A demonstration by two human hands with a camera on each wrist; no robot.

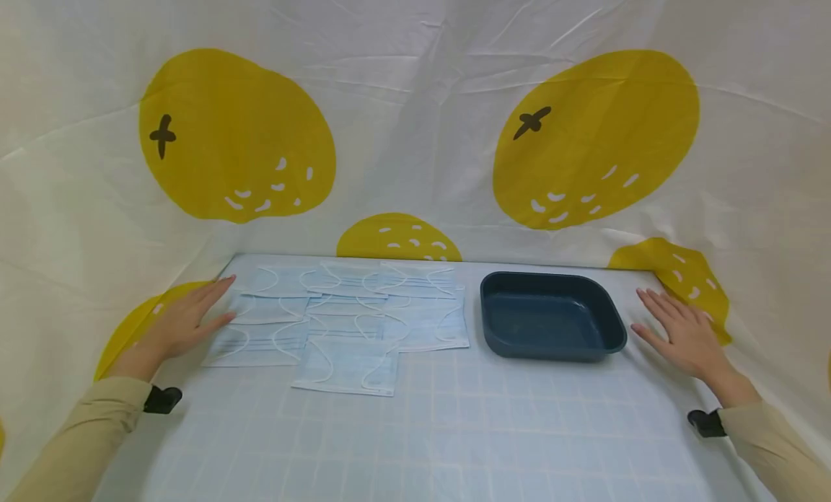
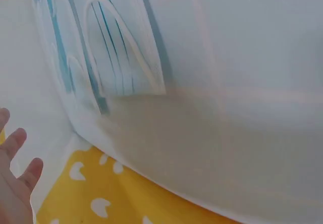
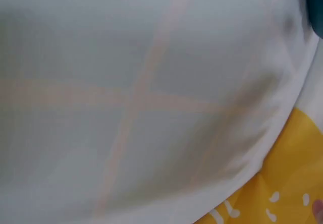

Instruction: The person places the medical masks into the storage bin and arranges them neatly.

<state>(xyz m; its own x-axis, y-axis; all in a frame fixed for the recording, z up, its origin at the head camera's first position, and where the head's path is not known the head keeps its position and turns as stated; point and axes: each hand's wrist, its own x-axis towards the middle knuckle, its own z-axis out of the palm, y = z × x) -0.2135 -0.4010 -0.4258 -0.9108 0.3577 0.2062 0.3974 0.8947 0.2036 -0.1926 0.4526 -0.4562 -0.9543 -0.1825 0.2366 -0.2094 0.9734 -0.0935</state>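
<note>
My left hand (image 1: 185, 323) is at the left side of the table, fingers extended beside the spread of masks. Several light-blue disposable face masks (image 1: 347, 368) with white ear loops lie overlapping on the table's left and middle; one mask (image 2: 118, 47) shows large in the left wrist view. Over at the right, my right hand (image 1: 684, 335) has its fingers straight and spread, just right of a dark blue rectangular basin (image 1: 552, 354). Neither hand holds anything. In the right wrist view only a fingertip and a corner of the basin (image 3: 315, 7) appear.
The table (image 1: 454, 444) has a pale cloth with a light grid pattern. A white curtain (image 1: 415, 141) printed with yellow fruit hangs behind it and along both sides. A black wrist strap (image 1: 162, 399) shows at the left sleeve, another strap (image 1: 708, 423) at the right.
</note>
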